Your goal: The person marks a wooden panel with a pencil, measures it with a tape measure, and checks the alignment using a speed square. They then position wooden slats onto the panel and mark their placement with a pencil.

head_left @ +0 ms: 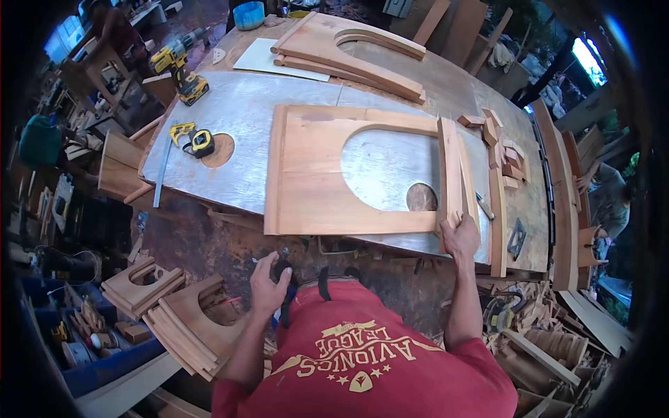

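Observation:
A wooden panel [306, 167] with a large arched cut-out lies on the metal-topped bench [244, 97]. A narrow wooden strip [451, 167] sits across the panel's right end, beside a second strip. My right hand [461, 237] has its fingers wrapped round the near end of the strip. Away from the bench edge, my left hand [270, 282] is raised with thumb and fingers apart, holding nothing. A pencil-like tool [485, 206] lies just right of the strips.
On the bench are a yellow drill [182, 73], a tape measure [202, 143], a square [164, 164], small wood blocks [512, 157] and more arched panels [327, 35]. Cut panels [188, 313] stand low left beside a blue crate [118, 369]. A person [610, 198] is at far right.

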### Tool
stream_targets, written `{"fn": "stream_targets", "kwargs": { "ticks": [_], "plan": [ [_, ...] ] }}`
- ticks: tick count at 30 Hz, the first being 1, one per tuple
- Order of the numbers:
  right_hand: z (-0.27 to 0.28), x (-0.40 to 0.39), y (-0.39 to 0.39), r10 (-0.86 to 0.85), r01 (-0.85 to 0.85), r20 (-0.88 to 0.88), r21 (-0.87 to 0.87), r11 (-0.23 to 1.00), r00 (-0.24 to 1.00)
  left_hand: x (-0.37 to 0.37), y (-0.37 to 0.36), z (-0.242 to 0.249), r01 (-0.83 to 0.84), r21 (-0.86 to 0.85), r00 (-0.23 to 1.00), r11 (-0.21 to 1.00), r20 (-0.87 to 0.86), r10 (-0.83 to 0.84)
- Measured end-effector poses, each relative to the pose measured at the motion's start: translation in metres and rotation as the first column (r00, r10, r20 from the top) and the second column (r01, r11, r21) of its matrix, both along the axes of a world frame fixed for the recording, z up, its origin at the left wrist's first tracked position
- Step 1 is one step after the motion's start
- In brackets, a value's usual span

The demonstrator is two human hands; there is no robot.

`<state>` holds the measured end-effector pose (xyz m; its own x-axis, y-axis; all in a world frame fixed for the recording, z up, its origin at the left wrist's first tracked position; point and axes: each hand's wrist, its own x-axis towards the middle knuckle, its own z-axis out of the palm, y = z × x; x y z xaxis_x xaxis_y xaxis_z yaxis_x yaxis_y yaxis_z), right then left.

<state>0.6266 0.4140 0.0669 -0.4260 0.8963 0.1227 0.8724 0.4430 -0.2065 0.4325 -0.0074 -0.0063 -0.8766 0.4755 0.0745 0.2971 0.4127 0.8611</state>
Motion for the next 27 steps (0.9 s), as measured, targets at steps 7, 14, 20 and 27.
{"fn": "stream_targets", "kwargs": {
  "ticks": [7, 14, 20, 27],
  "plan": [
    [-0.017, 0.030, 0.049, 0.082, -0.077, 0.040, -0.113, 0.991, 0.996, 0.075, 0.092, 0.008, -0.117, 0.051, 0.993, 0.992, 0.035, 0.115],
    [-0.020, 0.026, 0.065, 0.022, -0.037, -0.053, -0.297, 0.954, 0.998, 0.118, 0.113, -0.001, -0.145, 0.095, 0.975, 0.985, 0.186, 0.126],
    [0.001, 0.046, 0.084, 0.012, -0.034, -0.102, -0.222, 0.974, 0.995, 0.127, 0.127, -0.001, -0.151, 0.063, 0.969, 0.987, 0.205, 0.135],
    [-0.024, 0.100, 0.140, 0.044, -0.061, -0.153, -0.108, 0.992, 0.987, 0.132, 0.144, 0.011, -0.098, 0.008, 0.994, 0.995, 0.049, 0.098]
  ]
}}
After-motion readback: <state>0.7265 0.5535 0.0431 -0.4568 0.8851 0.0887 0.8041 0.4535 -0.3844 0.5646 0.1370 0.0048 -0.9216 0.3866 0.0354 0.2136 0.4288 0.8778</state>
